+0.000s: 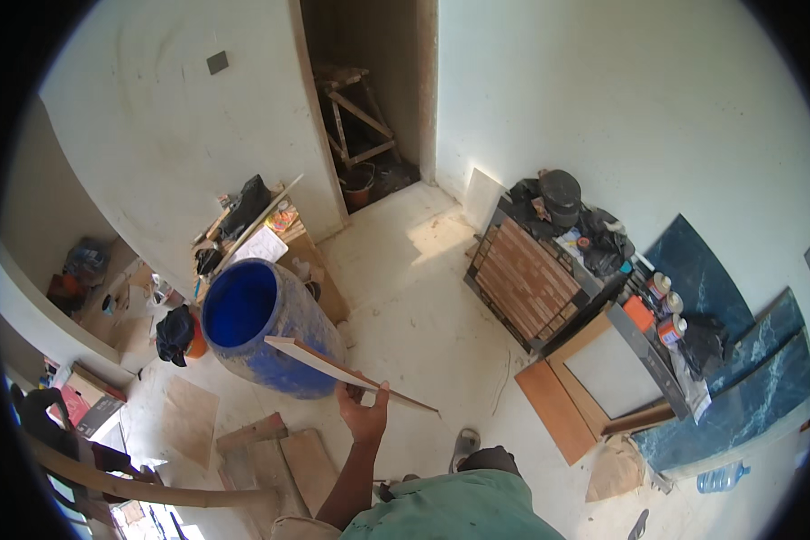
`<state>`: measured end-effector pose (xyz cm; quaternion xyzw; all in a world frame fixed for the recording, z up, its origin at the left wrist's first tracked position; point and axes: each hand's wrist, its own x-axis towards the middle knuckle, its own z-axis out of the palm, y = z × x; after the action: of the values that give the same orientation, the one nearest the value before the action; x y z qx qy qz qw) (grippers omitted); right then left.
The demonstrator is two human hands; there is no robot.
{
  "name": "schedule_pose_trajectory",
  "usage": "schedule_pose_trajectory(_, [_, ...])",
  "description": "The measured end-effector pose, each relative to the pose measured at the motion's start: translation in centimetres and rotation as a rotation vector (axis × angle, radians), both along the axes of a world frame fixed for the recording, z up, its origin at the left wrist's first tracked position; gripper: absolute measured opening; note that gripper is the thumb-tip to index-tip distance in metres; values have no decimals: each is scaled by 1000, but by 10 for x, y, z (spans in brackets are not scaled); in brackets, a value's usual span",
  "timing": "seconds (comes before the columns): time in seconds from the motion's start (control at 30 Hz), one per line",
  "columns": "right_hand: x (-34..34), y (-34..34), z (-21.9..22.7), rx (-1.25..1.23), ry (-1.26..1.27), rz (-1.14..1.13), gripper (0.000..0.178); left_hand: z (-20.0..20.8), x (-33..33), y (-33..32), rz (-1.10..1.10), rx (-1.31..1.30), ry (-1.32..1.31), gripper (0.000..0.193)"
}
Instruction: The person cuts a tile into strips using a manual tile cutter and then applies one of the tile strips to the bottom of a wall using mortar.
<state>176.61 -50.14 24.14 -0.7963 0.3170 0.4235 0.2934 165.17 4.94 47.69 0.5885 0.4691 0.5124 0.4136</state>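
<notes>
My left hand [363, 414] is closed round a long, narrow strip [319, 362] with a pale face and a brown edge. It could be board or tile; I cannot tell which. The strip slants from the side of a blue plastic drum [319, 328], at its upper left end, down to the right past my fingers. Whether it touches the drum is unclear. The drum has an open top and pale smears on its outside. My right hand is out of view. Below the strip's lower end, a foot in a sandal [466, 443] shows beside my green top [450, 508].
Behind the drum stands a cluttered wooden stand [319, 270]. At right are stacked tile boxes [526, 270], a board frame [603, 364], cans [659, 286] and dark blue marbled sheets [693, 270]. Boards [308, 463] lie at lower left near a curved pole [153, 486]. A doorway [369, 99] opens ahead.
</notes>
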Motion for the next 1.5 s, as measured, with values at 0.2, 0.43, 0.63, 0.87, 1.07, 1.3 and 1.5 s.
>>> schedule_pose_trajectory(0.2, [364, 196, 18, 206, -591, 823, 45, 37, 99, 96, 179, 11, 53, 65])
schedule_pose_trajectory(0.43, [517, 641, 231, 817, -1022, 753, 28, 10, 192, 248, 313, 76, 183, 71])
schedule_pose_trajectory(0.63, [459, 812, 270, 1066, -765, 1021, 20, -11, 320, 394, 213, 25, 152, 67])
schedule_pose_trajectory(0.87, [499, 986, 333, 1037, -584, 1150, 36, -6, 448, 543, -13, 140, 125, 72])
schedule_pose_trajectory(1.07, [591, 1165, 336, 1337, -859, 1194, 50, 6, 539, 694, -124, 145, 241, 72])
schedule_pose_trajectory(1.3, [642, 1364, 370, 1374, -913, 1330, 35, 22, 602, 857, 33, 209, 264, 67])
schedule_pose_trajectory(1.5, [661, 1520, 369, 1479, -1016, 1369, 20, 22, 640, 986, 82, 127, 297, 65])
